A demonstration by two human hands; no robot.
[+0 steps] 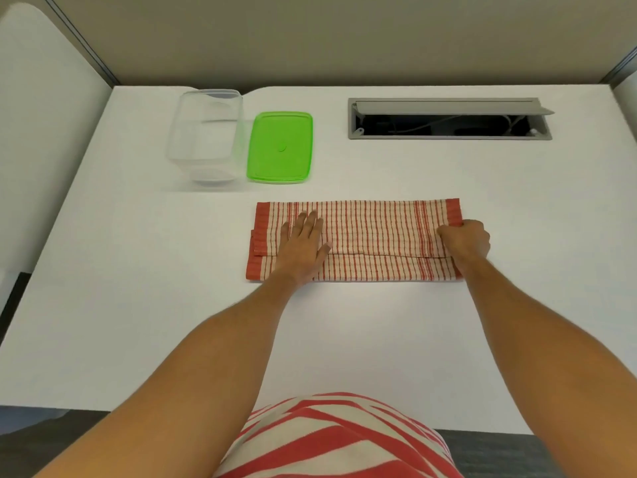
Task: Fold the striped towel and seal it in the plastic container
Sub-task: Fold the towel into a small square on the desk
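Observation:
The red-and-cream striped towel [375, 232] lies on the white table [138, 305], folded lengthwise into a long band with one layer's edge running along its near part. My left hand [303, 243] rests flat on the towel's left part, fingers spread, holding nothing. My right hand [465, 241] is closed on the towel's right end, pinching the red border. A clear plastic container [205, 136] stands open at the back left, empty. Its green lid [280, 146] lies flat on the table just right of it.
A grey cable hatch [448, 119] with its flap raised is set into the table at the back right. Beige partition walls close off the back and both sides. My striped shirt shows at the bottom edge.

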